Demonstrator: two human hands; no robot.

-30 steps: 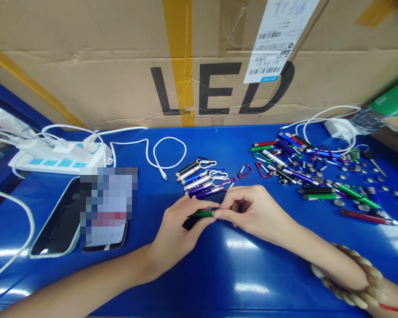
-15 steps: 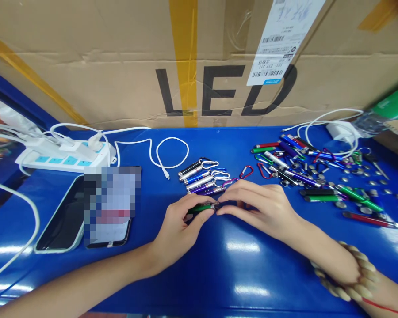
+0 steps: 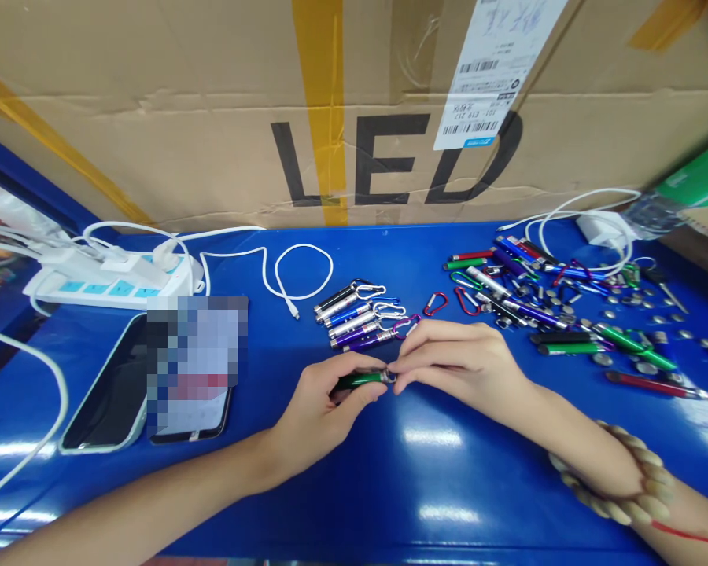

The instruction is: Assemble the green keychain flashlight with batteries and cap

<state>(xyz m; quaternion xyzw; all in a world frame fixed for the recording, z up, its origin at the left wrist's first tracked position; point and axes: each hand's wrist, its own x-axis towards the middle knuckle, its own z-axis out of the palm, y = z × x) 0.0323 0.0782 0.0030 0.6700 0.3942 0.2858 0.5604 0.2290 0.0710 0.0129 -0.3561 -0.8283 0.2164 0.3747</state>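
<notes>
Green penlight (image 3: pixel 359 380): held between both hands above the blue table (image 3: pixel 354 503), midway along its front edge and set back from it. Tube lies roughly level, parallel to that edge, metal end to the right.

Left hand (image 3: pixel 318 401): thumb and forefinger pinch the green body from opposite sides. Right hand (image 3: pixel 469 358): fingertips and thumb brought together, pinching the metal end; the small part there is too fine to identify. Beaded bracelet (image 3: pixel 619 475) and red string on the right forearm.

Just beyond the hands, toward the back edge: row of penlights (image 3: pixel 345 314), six counted (black, silver, blue, silver, two purple), lying side by side, carabiner clips at their right ends. Red carabiner (image 3: pixel 429 300) lies alone, between row and heap.

Toward the back right corner: loose heap of penlights (image 3: pixel 536 314) in mixed colours, with button cells scattered at its right; white charger (image 3: pixel 602 229) and cable behind.

Left edge side: two phones (image 3: pixel 103 389), the right one partly pixelated; power strip (image 3: pixel 109 291) behind them, nearer the back left corner. Cardboard box (image 3: pixel 212 102) marked "LED" stands along the back edge.
</notes>
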